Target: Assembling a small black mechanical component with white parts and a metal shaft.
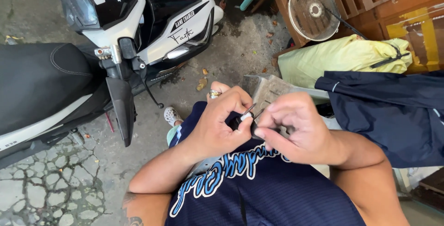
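Observation:
My left hand (222,122), with a ring on one finger, is closed around a small black part (242,123) with a white tip, held in front of my chest. My right hand (296,126) meets it from the right, fingers pinched on the same small part. Two thin metal prongs (251,110) stick up between the two hands. Most of the part is hidden by my fingers. Below the hands is my dark blue shirt with light blue lettering.
A black and white scooter (115,27) stands at the left on cracked concrete (55,184). A grey metal piece (273,89) lies behind my hands. At the right are a dark jacket (393,110), a yellow cloth bundle (342,57), a fan guard (314,9) and wooden furniture.

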